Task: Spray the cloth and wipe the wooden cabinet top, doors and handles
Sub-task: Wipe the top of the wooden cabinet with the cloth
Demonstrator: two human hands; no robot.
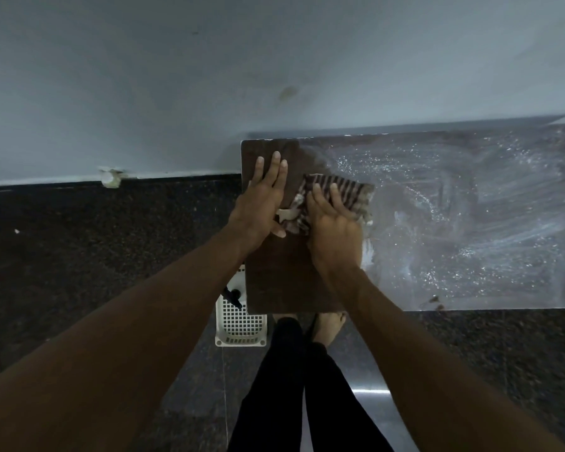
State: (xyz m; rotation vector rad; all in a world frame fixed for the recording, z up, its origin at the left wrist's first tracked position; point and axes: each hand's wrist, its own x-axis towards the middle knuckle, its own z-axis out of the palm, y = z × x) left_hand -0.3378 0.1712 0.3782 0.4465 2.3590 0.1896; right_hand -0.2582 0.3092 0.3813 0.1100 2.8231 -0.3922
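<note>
While wiping the cabinet top (274, 282): striped cloth (349, 194) pressed flat near the left end under the spread right hand (333, 230), likely for even pressure. Left hand (261, 203) just beside it, fingers straight, apparently bracing. Wet streaks (470, 207) rightward.

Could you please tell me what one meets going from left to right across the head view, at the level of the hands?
dark speckled floor → left hand → striped cloth → wet, streaked part of the cabinet top. The right hand overlaps the cloth, so it is left out.
</note>
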